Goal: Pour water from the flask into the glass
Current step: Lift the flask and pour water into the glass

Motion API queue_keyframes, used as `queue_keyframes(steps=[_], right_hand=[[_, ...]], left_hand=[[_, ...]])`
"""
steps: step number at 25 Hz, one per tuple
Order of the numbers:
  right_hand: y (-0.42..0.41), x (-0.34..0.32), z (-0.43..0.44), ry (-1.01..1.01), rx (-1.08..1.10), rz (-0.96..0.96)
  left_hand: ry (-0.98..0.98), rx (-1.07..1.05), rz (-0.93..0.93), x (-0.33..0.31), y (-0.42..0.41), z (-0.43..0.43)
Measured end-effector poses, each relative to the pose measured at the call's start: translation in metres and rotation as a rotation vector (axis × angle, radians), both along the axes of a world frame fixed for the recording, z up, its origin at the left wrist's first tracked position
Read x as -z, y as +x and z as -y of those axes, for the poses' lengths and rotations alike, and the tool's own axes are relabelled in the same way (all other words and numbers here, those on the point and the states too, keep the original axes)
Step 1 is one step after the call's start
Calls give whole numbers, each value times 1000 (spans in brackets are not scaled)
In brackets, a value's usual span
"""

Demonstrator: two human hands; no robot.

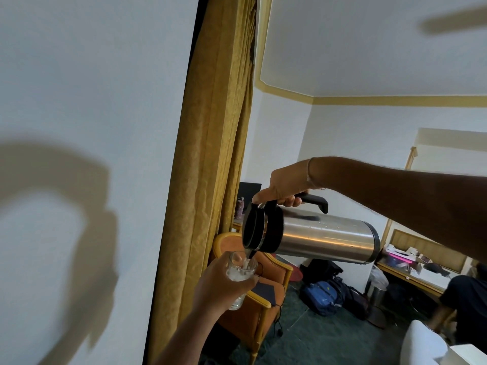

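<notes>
Gripping the clear glass (241,272) just below the flask's spout, the left hand (224,283) wraps tightly around it, while above it the right hand (284,187) clamps the black handle of the near-horizontal steel flask (316,234), water running in, an orange armchair (266,293) behind.

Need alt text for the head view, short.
Right hand tips a steel flask by its black handle, pouring water into a glass held by the left hand. Behind: gold curtain, orange armchair, bags on the floor.
</notes>
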State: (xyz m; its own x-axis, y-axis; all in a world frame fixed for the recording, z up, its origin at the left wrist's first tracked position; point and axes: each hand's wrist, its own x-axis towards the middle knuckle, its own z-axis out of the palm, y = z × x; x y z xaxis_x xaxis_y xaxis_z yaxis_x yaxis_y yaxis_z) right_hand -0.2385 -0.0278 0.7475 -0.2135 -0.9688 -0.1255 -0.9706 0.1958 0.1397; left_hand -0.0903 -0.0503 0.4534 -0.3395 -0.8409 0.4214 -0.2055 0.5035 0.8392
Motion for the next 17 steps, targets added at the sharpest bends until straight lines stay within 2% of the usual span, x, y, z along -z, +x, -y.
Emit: queue_keyframes(steps=[5,8,17], right_hand=[[-2,1,0,54,51,106],[-6,4,-8,20,88,149],[-42,34,-34,-23,105,565]], left_hand=[[-20,6,-4,-1,0,-1],[-16,18,-39,-2,2,-3],[10,11,-23,-2,11,-2]])
